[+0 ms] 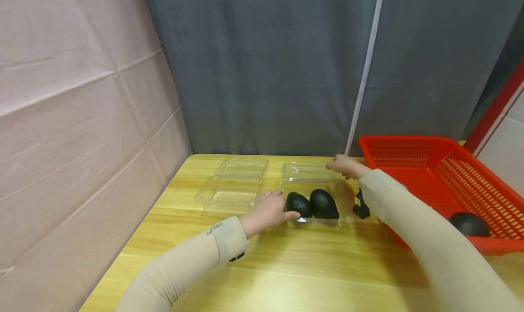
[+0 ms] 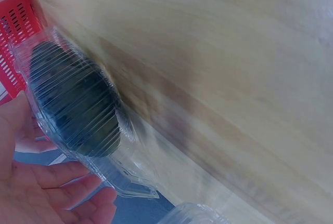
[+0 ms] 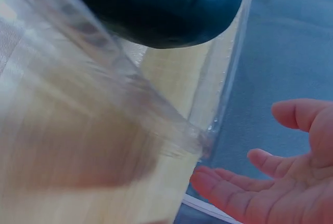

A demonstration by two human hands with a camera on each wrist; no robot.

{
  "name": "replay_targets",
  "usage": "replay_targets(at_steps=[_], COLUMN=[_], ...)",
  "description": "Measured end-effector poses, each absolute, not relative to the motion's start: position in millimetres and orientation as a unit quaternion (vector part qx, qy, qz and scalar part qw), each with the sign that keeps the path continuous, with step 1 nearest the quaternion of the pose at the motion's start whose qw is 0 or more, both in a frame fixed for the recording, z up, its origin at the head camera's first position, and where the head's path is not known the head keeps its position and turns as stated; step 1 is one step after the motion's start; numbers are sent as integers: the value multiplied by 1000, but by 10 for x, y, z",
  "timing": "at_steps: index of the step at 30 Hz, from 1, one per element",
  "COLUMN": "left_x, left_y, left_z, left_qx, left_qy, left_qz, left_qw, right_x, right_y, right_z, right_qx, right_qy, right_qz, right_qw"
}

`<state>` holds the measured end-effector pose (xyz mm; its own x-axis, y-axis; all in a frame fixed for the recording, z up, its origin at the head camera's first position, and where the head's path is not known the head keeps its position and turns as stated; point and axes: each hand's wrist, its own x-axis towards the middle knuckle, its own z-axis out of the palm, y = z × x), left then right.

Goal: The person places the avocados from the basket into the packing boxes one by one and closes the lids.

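Two dark green avocados [image 1: 323, 203] lie side by side in the front half of a clear plastic clamshell box [image 1: 312, 188], its lid standing open toward the back. At the box's left side is my left hand [image 1: 270, 210], its thumb reaching along the front edge; the left wrist view shows its fingers extended beside the ribbed wall, an avocado [image 2: 75, 99] visible through it. My right hand [image 1: 348, 166] hovers by the lid's back right corner. Its fingers [image 3: 229, 190] are loosely spread around air near the box's corner, and contact there cannot be told.
Left of the hands lies another opened clear clamshell box [image 1: 233, 189]. A red slotted basket [image 1: 409, 141] stands at the right with a dark avocado [image 1: 469, 224] in it. Grey curtain [image 1: 266, 75] hangs behind the wooden table [image 1: 286, 271]; pale cloth [image 1: 82, 143] covers the left side.
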<state>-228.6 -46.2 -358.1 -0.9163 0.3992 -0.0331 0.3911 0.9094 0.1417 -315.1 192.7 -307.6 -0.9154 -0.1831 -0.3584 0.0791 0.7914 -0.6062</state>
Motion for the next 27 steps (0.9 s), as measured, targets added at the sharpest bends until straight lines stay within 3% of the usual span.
replay_targets(at_steps=[19,27], left_x=[-2278,-2263], left_y=[-457,-450], left_z=[-3573,-3551], left_qx=[197,200], left_qy=[977,976], left_qz=[70,76], left_qw=[33,34], right_x=[-3166,-3172], right_y=[1920,1949], right_z=[-3236,-3239], right_qx=[10,31], right_qy=[884,874], right_qz=[-409,-450], right_qw=[228,181])
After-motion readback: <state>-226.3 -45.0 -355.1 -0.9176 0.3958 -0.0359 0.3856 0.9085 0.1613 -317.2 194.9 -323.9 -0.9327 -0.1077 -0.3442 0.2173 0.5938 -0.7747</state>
